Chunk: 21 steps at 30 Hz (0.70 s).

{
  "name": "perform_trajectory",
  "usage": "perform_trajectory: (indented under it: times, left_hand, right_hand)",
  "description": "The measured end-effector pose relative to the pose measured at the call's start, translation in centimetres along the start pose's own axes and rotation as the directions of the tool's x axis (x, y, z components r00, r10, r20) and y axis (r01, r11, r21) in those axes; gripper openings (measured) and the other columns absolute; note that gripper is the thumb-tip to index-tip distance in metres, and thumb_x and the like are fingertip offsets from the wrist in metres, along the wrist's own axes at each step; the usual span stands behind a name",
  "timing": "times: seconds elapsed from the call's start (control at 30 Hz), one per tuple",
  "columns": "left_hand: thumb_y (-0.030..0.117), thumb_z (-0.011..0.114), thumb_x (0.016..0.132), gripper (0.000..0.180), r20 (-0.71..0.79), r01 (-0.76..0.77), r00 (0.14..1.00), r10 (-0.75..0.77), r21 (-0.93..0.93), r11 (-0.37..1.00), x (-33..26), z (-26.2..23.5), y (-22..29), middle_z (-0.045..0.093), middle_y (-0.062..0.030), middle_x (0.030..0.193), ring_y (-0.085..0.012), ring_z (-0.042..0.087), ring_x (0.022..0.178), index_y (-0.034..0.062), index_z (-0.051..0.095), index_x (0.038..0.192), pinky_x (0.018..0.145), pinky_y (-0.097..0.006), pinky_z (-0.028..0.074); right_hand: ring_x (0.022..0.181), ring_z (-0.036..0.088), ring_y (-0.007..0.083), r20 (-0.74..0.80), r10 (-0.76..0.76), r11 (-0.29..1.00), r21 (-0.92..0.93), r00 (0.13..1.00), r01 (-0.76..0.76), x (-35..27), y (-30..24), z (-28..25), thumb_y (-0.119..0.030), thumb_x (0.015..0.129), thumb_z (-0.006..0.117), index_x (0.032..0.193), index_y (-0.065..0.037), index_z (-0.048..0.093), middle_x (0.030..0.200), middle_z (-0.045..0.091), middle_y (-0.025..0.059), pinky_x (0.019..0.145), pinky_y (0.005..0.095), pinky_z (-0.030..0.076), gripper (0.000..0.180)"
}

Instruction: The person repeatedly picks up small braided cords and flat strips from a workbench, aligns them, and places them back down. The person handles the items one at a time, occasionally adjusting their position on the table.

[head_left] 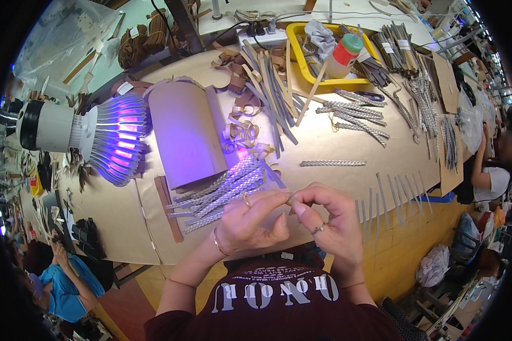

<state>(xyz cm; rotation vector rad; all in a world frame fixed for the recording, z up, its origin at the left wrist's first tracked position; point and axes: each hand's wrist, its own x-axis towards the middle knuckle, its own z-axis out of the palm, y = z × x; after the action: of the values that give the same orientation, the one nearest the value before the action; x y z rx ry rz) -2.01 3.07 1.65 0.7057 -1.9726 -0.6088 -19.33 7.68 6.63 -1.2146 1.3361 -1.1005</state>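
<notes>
My left hand (253, 221) and my right hand (331, 219) meet in front of my chest, over the near edge of the table. Fingertips of both pinch the near end of a narrow grey strip (274, 174), whose other end points away from me. The pinched end itself is mostly covered by the fingers. Left of the strip lies a bundle of braided silver-grey straps (233, 184). A single braided strap (333, 163) rests farther off, beyond my right hand. Several loose grey strips (400, 199) lie along the table's edge at the right.
A large lamp (116, 139) glows purple at the left, beside a curved brown board (185, 133). Curled tan offcuts (244, 125) lie behind the straps. At the back, a yellow tray (318, 85) holds a bottle with a green cap (346, 55). People work at both sides.
</notes>
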Motion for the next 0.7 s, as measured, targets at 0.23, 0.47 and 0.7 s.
perform_trajectory:
  times: [0.23, 0.47, 0.7]
  left_hand:
    - [0.005, 0.071, 0.078, 0.02, 0.015, 0.086, 0.996, -0.085, -0.047, 0.995, 0.4, -0.2, 0.4, 0.072, -0.0106, 0.087, -0.0202, 0.072, 0.073, -0.0002, 0.067, 0.097, 0.063, -0.028, 0.058]
    - [0.007, 0.057, 0.098, 0.01, 0.258, 0.607, 0.691, -0.675, -0.715, 0.347, 0.4, -0.9, 0.6, 0.07, -0.012, 0.078, -0.0128, 0.067, 0.065, -0.0026, 0.061, 0.097, 0.055, -0.026, 0.054]
    - [0.02, 0.054, 0.101, 0.019, -0.041, 0.279, 0.491, -0.87, -0.939, 0.202, -0.6, -3.6, -0.8, 0.065, -0.0093, 0.096, -0.012, 0.062, 0.07, 0.0041, 0.059, 0.111, 0.054, -0.022, 0.051]
  right_hand:
    - [0.071, 0.062, 0.0157, 0.019, -0.077, 0.996, -0.043, 0.997, 0.077, 0.4, -0.1, 0.0, -0.001, 0.087, 0.066, 0.093, 0.005, 0.067, 0.079, 0.064, 0.0088, 0.067, 0.029, 0.049, 0.008]
    - [0.068, 0.06, 0.0191, 0.13, -0.147, 0.977, -0.137, 0.981, 0.165, -0.4, 0.5, -1.8, -0.008, 0.081, 0.068, 0.081, 0.002, 0.067, 0.08, 0.067, 0.0102, 0.066, 0.0319, 0.047, 0.011]
    - [0.057, 0.043, 0.0136, -0.253, -0.284, 0.651, 0.657, 0.925, 0.38, -0.7, 4.5, -9.6, -0.03, 0.087, 0.065, 0.085, -0.004, 0.059, 0.071, 0.051, 0.0031, 0.058, 0.0299, 0.033, 0.026]
